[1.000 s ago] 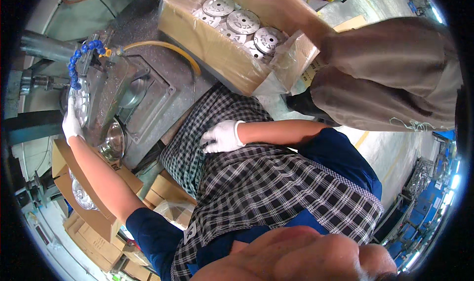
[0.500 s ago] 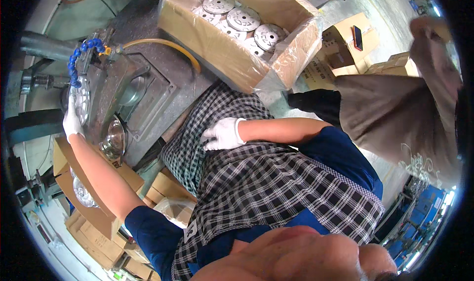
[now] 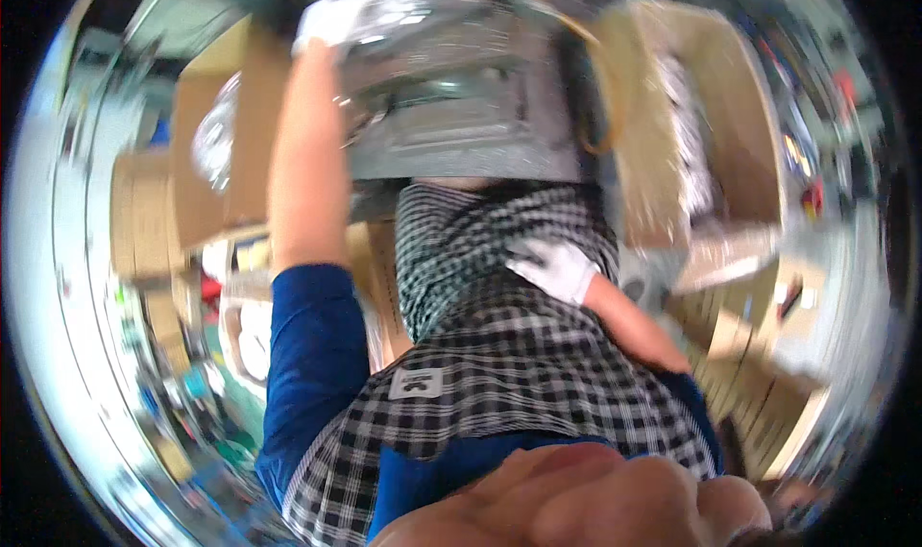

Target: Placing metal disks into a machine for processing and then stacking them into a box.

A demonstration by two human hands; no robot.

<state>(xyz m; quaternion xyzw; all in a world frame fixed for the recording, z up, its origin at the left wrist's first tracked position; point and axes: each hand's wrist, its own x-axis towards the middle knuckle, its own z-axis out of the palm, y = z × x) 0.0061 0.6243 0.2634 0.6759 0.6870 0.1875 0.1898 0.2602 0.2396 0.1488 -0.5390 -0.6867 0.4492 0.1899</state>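
Observation:
My left hand [image 3: 331,19], in a white glove, reaches far forward to the upper left. It is at the left edge of a shiny round metal disc [image 3: 399,7] at the machine. Motion smears its fingers, so their grip on the disc is unclear. My right hand [image 3: 557,268], gloved in white too, lies on my black-and-white checked apron [image 3: 499,384] over my lap. Its fingers are loosely apart and nothing shows in them. The grey metal machine bed [image 3: 451,132] spans the space in front of me.
On the right stands a plastic-lined cardboard box [image 3: 642,144] with several metal discs [image 3: 687,144]. Another carton [image 3: 257,153] at left has a shiny metal part [image 3: 216,134] in it. A yellow hose [image 3: 607,86] curves beside the bed. A phone [image 3: 791,299] lies on cartons lower right.
The whole view has swung round, so the machine is now straight ahead and the disc box at right. My left hand stays by the disc; my right stays on my lap. The brown-clothed person has mostly left view.

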